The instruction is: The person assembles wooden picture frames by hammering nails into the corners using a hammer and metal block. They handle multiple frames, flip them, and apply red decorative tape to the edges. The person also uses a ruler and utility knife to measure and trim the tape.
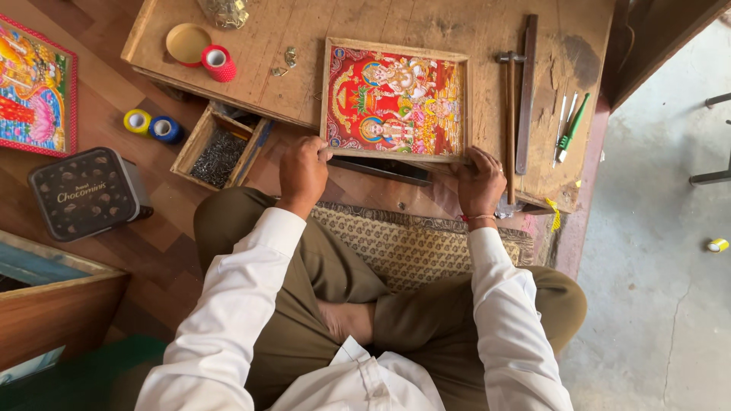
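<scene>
Head view: red-and-gold picture point(396, 99) in plain wooden frame, left hand point(302, 173) and right hand point(478, 181) each with grip clenched on its lower edge.

Red-and-gold picture point(394, 99), pale wood frame point(327, 91), brown patterned mat point(411, 243).

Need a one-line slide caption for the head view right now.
Seated person's left hand and right hand grip the near edge of a wooden-framed colourful picture on a low workbench.
</scene>
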### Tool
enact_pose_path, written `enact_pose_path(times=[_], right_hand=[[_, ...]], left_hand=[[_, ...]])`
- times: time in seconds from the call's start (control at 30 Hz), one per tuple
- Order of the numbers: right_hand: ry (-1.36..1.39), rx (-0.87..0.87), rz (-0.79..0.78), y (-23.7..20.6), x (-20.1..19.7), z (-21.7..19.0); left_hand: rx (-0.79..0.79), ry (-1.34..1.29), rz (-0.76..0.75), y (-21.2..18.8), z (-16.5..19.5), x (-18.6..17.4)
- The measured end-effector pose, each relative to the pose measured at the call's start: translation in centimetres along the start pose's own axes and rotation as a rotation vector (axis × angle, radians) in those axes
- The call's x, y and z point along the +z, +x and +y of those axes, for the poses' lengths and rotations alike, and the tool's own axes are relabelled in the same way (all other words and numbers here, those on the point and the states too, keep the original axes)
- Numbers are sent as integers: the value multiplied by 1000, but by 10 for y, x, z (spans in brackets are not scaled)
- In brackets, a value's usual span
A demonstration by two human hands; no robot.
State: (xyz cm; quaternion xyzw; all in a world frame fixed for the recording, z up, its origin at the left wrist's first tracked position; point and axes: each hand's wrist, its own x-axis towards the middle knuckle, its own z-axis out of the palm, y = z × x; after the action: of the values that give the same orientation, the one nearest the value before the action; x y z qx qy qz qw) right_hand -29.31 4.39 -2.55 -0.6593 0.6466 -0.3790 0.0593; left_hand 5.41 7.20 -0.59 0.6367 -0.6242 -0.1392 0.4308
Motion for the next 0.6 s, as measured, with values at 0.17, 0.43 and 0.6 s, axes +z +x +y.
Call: enact_pose_path(times=[0.17, 0.43, 0.6], right_hand=[[-196, -119, -63, 4, -14, -29], [35, -391, -298, 32, 52, -126], [1119, 197, -356, 50, 74, -135]], left_hand=[[17, 129, -150, 38, 3, -31], [195, 254, -658, 203, -31, -9], [206, 268, -694, 204, -54, 12]])
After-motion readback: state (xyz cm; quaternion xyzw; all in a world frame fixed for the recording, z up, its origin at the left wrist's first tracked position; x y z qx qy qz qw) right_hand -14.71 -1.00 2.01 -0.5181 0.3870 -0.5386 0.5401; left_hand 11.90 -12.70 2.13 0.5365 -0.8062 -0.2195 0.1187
